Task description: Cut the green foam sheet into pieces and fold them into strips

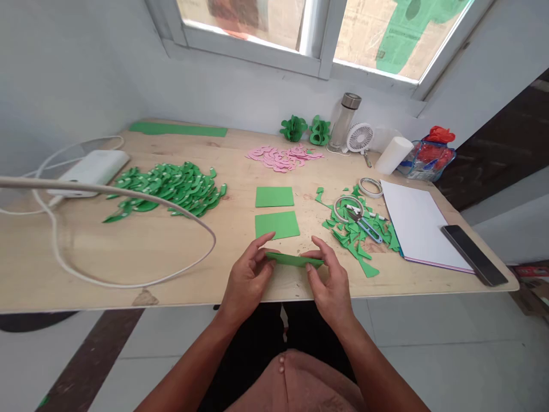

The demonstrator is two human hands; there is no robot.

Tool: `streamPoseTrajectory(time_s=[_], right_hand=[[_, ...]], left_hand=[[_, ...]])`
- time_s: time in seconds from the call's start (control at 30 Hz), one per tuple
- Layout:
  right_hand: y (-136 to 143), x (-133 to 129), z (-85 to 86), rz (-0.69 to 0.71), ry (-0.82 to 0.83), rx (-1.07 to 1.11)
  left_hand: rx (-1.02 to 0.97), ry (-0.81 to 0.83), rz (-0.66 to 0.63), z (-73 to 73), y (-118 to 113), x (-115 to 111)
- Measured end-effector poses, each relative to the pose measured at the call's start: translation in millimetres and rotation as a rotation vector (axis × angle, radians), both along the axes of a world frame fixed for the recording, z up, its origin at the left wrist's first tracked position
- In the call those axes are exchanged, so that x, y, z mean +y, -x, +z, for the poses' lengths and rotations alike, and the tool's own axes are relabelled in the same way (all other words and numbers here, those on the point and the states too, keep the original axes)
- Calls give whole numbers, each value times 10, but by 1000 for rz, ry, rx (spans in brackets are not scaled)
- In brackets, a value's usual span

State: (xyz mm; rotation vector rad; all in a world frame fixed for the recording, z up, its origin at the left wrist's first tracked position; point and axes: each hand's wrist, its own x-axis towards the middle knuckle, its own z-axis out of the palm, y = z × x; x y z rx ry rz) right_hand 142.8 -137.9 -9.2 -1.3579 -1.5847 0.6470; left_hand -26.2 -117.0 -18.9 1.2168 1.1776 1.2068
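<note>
A narrow green paper piece (294, 261) is held edge-on between both hands above the table's front edge. My left hand (249, 278) pinches its left end between thumb and fingers. At the right end, my right hand (331, 281) grips it the same way. Just beyond the hands lie two green paper rectangles, a nearer one (278, 224) and a farther one (274, 197), one behind the other. To the right, blue-handled snips (369, 230) rest on green scraps (352, 240), beside a tape roll (340, 209).
Cut green pieces (171, 186) are heaped at left, near a looping white cable (128, 285) and a white power bank (92, 171). Pink cutouts (281, 157) lie farther back. A bottle (343, 123), small fan (360, 138), white paper (420, 223) and phone (474, 254) occupy the right.
</note>
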Motion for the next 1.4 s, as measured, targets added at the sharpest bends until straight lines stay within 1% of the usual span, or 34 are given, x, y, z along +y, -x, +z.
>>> streamPoseTrajectory(time_s=[0.07, 0.17, 0.23, 0.3, 0.37, 0.4, 0.43, 0.47, 0.5, 0.53, 0.6, 0.73, 0.87, 1.13, 1.27, 1.4], right_hand=[[6, 8, 12, -41, 60, 30], [32, 6, 59, -104, 102, 46], [54, 0, 111, -130, 110, 50], [70, -4, 168, -159, 115, 54], [77, -4, 214, -179, 112, 45], [79, -5, 230, -182, 106, 31], [80, -7, 241, -181, 95, 12], [83, -11, 249, -179, 80, -9], [88, -17, 255, -176, 63, -30], [96, -25, 260, -176, 47, -46], [117, -45, 272, -175, 27, -58], [162, -81, 311, -164, 25, -18], [169, -106, 335, -149, 32, 56], [131, -147, 366, -36, 96, 282], [114, -134, 362, -25, 121, 371], [112, -128, 376, -28, 130, 397]], left_hand=[[-11, 22, 4, 15, -13, 20], [-41, 46, -16, 49, -21, 32], [-15, 13, -3, 69, -19, 12], [127, -104, 84, 85, -16, -38], [350, -304, 204, 98, -24, -117], [458, -413, 243, 104, -35, -163], [545, -511, 256, 109, -53, -209], [599, -587, 241, 112, -77, -252], [622, -624, 208, 113, -107, -290], [619, -631, 171, 114, -141, -319], [578, -590, 112, 114, -213, -352], [484, -509, 66, 139, -315, -344], [442, -486, 57, 183, -347, -329], [415, -455, 45, 250, -366, -351], [383, -410, 27, 291, -367, -353], [337, -347, 18, 320, -360, -361]])
